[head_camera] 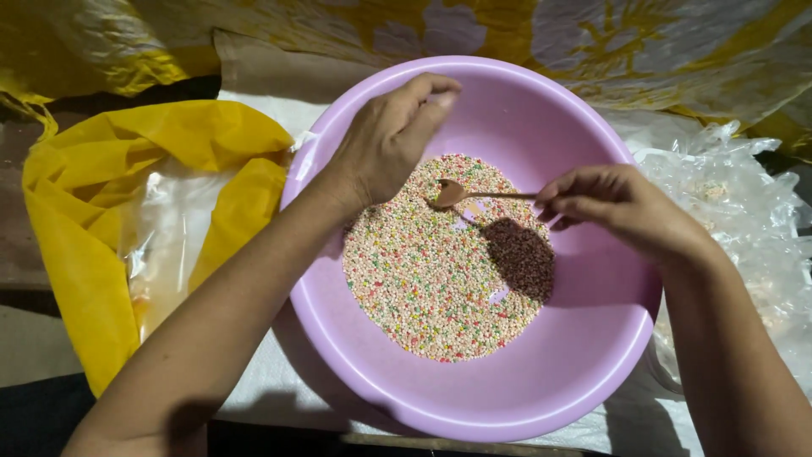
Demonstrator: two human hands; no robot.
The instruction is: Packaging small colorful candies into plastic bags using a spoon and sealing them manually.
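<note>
We find a large round lilac plastic basin (pixel 592 355) at the centre of the view, resting on a white woven sheet (pixel 271 381). Its wall is smooth and unmarked. The bottom is covered by a bed of tiny beads (pixel 423 279), mostly cream with red, green and yellow specks, lying in a rough oval patch off the near wall. A dark shadow falls on the beads at the right.

To the left of the basin lies a yellow plastic bag (pixel 85 211), folded open, with a clear inner lining that shows at its middle. It touches the basin's left rim. To the right sits a crumpled clear plastic bag (pixel 744 195), close against the basin's right side. Behind both runs a yellow and white flowered cloth (pixel 592 34). We see no labels on any package.

Our left hand (pixel 389 140) hovers over the basin's far side, the fingertips pinched together; whether they hold anything we cannot tell. Our right hand (pixel 609 203) is over the right side of the basin, its fingers clamped on the handle of a small brown spoon (pixel 461 195). The spoon lies level, its bowl pointing left just above the beads.
</note>
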